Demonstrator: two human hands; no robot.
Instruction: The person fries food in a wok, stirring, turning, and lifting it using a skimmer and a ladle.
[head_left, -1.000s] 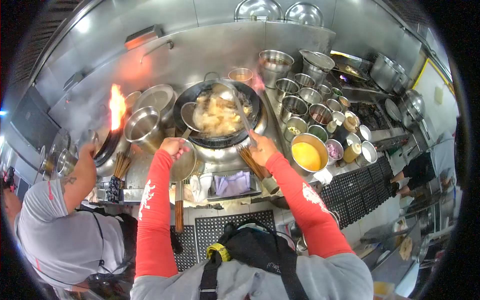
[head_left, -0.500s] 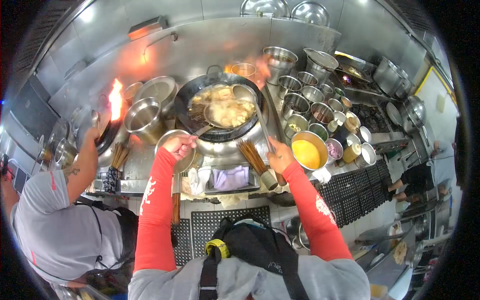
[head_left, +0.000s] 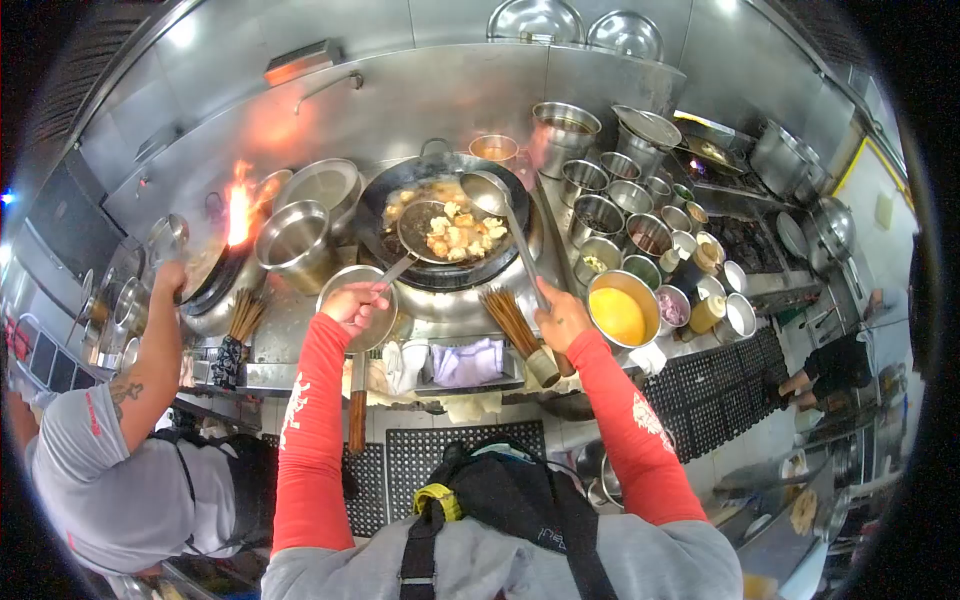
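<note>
My left hand (head_left: 355, 308) is closed round the handle of a round strainer (head_left: 415, 228), which sits low in the dark wok (head_left: 375, 240). Light golden food pieces (head_left: 465, 236) lie in and beside the strainer, with bubbling oil behind them. In my right hand (head_left: 562, 312) is the long handle of a metal ladle (head_left: 486, 192), its bowl over the wok's right side. Beneath my left hand is a long-handled pan (head_left: 378, 325). A bamboo brush (head_left: 512, 318) lies just left of my right hand.
Left, a co-worker (head_left: 125, 450) works at another wok (head_left: 215, 285) with a tall flame (head_left: 240, 210). Metal pots and ingredient tins (head_left: 630, 195) crowd the right, near a pot of yellow liquid (head_left: 618, 315). A folded purple cloth (head_left: 467, 362) lies at the front edge.
The strainer now holds food pieces low in the wok, and less steam hides them. The ladle has moved from over the food to the wok's right side.
</note>
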